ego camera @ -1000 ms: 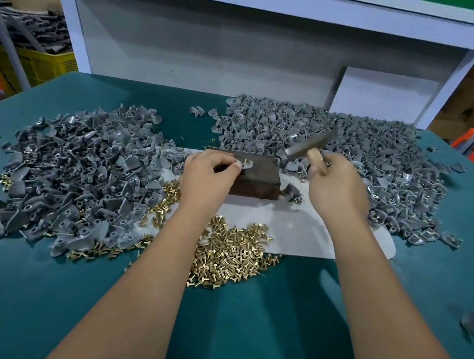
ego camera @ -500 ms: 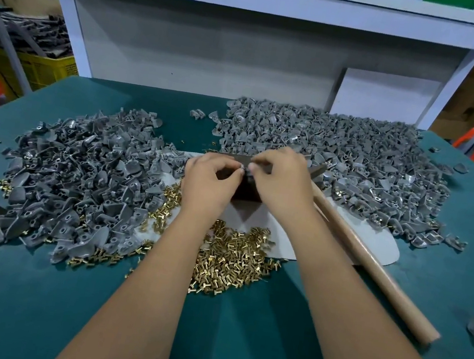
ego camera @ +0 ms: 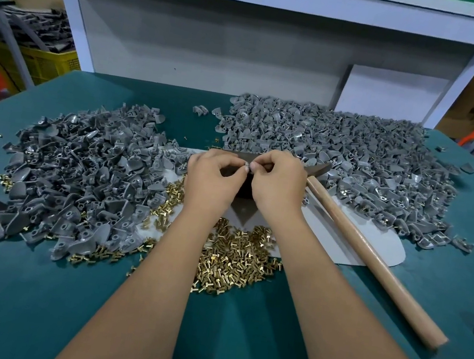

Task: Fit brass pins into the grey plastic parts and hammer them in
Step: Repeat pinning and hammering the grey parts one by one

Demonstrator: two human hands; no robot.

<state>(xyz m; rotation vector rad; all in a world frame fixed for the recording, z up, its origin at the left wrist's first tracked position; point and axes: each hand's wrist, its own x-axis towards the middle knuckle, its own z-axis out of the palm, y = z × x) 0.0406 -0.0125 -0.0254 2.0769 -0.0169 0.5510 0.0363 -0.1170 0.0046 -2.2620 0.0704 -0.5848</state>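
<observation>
My left hand (ego camera: 212,180) and my right hand (ego camera: 277,185) meet fingertip to fingertip over a dark block (ego camera: 244,192) and pinch a small grey plastic part (ego camera: 249,166) between them. The part is mostly hidden by my fingers. A hammer with a wooden handle (ego camera: 371,254) lies on the table to the right of my right hand, its metal head (ego camera: 319,170) beside my knuckles. Loose brass pins (ego camera: 236,263) are heaped just in front of the block.
A large pile of grey parts (ego camera: 84,170) covers the left of the green table (ego camera: 29,302); a bigger pile (ego camera: 354,156) spreads across the back right. A pale sheet (ego camera: 343,240) lies under the block. A white frame and grey panel stand behind.
A second ago my right hand held the hammer raised over the block. It has laid the hammer down on the right and come to the part that my left hand holds.
</observation>
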